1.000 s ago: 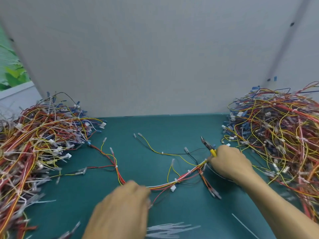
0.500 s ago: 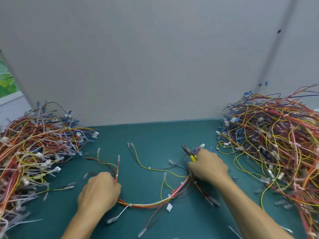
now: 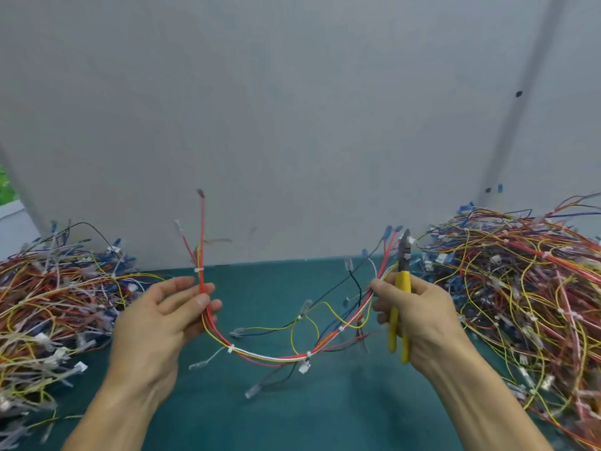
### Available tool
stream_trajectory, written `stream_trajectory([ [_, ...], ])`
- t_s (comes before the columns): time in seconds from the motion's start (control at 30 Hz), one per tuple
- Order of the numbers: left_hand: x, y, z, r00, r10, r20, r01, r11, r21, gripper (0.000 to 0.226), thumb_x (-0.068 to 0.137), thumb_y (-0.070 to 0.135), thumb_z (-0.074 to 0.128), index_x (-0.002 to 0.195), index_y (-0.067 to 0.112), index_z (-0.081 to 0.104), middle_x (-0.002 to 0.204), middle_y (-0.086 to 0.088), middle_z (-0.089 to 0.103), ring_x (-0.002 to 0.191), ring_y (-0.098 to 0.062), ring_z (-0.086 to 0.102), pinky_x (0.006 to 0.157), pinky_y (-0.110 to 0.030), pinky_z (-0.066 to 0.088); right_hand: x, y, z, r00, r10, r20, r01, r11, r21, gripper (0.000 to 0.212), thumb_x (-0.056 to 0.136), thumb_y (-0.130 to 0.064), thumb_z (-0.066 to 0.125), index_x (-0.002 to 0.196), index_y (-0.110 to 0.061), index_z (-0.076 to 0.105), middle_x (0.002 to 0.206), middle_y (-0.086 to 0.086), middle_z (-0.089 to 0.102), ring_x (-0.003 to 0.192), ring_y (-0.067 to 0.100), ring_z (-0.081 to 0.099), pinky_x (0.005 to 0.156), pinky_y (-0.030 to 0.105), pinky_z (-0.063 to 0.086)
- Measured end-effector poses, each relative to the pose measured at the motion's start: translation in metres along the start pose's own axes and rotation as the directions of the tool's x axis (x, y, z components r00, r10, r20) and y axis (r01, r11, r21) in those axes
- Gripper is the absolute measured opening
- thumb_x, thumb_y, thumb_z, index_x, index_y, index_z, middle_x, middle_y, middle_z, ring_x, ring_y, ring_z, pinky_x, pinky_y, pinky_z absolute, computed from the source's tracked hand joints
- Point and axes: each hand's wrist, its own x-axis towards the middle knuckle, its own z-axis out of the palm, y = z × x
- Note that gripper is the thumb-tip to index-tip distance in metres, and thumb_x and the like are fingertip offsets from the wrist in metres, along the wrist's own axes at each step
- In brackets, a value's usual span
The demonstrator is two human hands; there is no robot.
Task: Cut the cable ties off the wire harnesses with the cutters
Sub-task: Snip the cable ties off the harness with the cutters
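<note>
One wire harness (image 3: 270, 356) is being held up between two hands, above the green table (image 3: 325, 418), and is sagging in a wide U from one grip to the other. Four white cable ties (image 3: 230, 349) are being counted along it with certainty (a fifth may be sitting near the yellow loop, but it is too small to tell). One pair of cutters (image 3: 402, 286) with yellow handles is being carried nose upward, the handles lying close together. Two heaps of further harnesses are being shown on the table, the left pile (image 3: 48, 304) and the right pile (image 3: 520, 288), one at each side and well apart.

The left hand (image 3: 156, 323) is being held half open, its fingers only gently curved, while the red end of the harness is being pinched between thumb and fingertips; several loose leads are standing up above that grip. The right hand (image 3: 426, 317) is being wrapped round the cutters' handles, and the other end of the harness is being pinched by its thumb and forefinger just beside the tool. A plain grey panel (image 3: 292, 125) is being seen behind everything.
</note>
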Motion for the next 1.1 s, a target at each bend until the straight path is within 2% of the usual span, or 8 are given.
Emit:
stream_trajectory([
  [0.13,0.005,-0.001,-0.004,0.999,-0.010,-0.038,0.008,0.998,-0.061,0.021,0.085,-0.007,0.057,0.096,0.011,0.061,0.082,0.001,0.075,0.067,-0.015,0.072,0.059,-0.025,0.059,0.006,-0.005,-0.004,0.991,0.128,-0.024,-0.121,0.971,0.208,0.018,0.082,0.002,0.068,0.073,-0.006,0.055,0.053,0.010,0.058,0.043,0.017,0.058,0.041,0.024,0.048],
  [0.3,0.009,-0.004,-0.011,0.998,-0.013,-0.066,0.007,0.996,-0.085,0.020,0.087,-0.004,0.057,0.093,0.014,0.061,0.084,0.003,0.074,0.068,-0.014,0.072,0.060,-0.027,0.060,0.011,-0.008,-0.009,0.967,0.254,-0.017,-0.234,0.912,0.337,0.013,0.083,0.000,0.068,0.078,-0.005,0.057,0.053,0.008,0.062,0.048,0.017,0.063,0.056,0.039,0.057],
  [0.4,0.012,-0.006,-0.015,0.998,0.000,-0.064,-0.005,0.997,-0.073,0.021,0.088,-0.005,0.056,0.090,0.015,0.061,0.082,0.005,0.074,0.067,-0.013,0.072,0.060,-0.028,0.060,0.011,-0.006,-0.009,0.972,0.234,0.027,-0.227,0.902,0.367,0.015,0.083,0.002,0.066,0.077,-0.007,0.056,0.058,0.009,0.065,0.051,0.020,0.066,0.052,0.036,0.058],
  [0.6,0.014,-0.009,-0.017,0.998,0.020,-0.058,-0.023,0.998,-0.061,0.024,0.089,-0.005,0.054,0.089,0.018,0.060,0.079,0.006,0.074,0.065,-0.011,0.072,0.059,-0.026,0.059,0.009,-0.003,-0.007,0.992,0.102,0.072,-0.121,0.928,0.352,0.015,0.082,0.003,0.065,0.077,-0.008,0.058,0.065,0.009,0.067,0.060,0.021,0.068,0.051,0.029,0.056],
  [0.7,0.015,-0.010,-0.016,0.998,0.028,-0.058,-0.031,0.998,-0.059,0.023,0.090,-0.005,0.054,0.088,0.017,0.059,0.080,0.006,0.074,0.066,-0.011,0.072,0.059,-0.026,0.059,0.008,-0.003,-0.006,0.995,0.052,0.090,-0.079,0.944,0.322,0.013,0.084,0.003,0.063,0.077,-0.008,0.060,0.064,0.009,0.065,0.058,0.022,0.065,0.054,0.032,0.055],
  [0.8,0.015,-0.011,-0.016,0.997,0.035,-0.063,-0.039,0.998,-0.059,0.023,0.090,-0.005,0.054,0.088,0.017,0.059,0.080,0.007,0.074,0.066,-0.011,0.072,0.059,-0.026,0.059,0.007,-0.001,-0.004,0.995,0.016,0.103,-0.050,0.941,0.335,0.013,0.087,0.005,0.059,0.080,-0.006,0.060,0.068,0.010,0.063,0.062,0.023,0.061,0.062,0.036,0.053],
  [1.0,0.016,-0.008,-0.017,0.997,0.050,-0.064,-0.055,0.996,-0.069,0.024,0.090,-0.004,0.054,0.087,0.019,0.060,0.081,0.007,0.074,0.067,-0.010,0.072,0.060,-0.025,0.059,0.006,0.000,-0.002,0.990,0.029,0.135,-0.076,0.932,0.356,0.011,0.089,0.007,0.056,0.083,-0.003,0.057,0.067,0.008,0.064,0.062,0.020,0.061,0.062,0.037,0.053],
  [1.1,0.016,-0.007,-0.017,0.996,0.060,-0.072,-0.066,0.995,-0.078,0.024,0.090,-0.004,0.054,0.087,0.019,0.060,0.081,0.007,0.074,0.066,-0.009,0.071,0.060,-0.025,0.059,0.008,-0.001,-0.003,0.992,0.071,0.104,-0.106,0.917,0.385,0.011,0.088,0.005,0.057,0.083,-0.004,0.056,0.068,0.010,0.061,0.062,0.021,0.063,0.052,0.033,0.052],
])
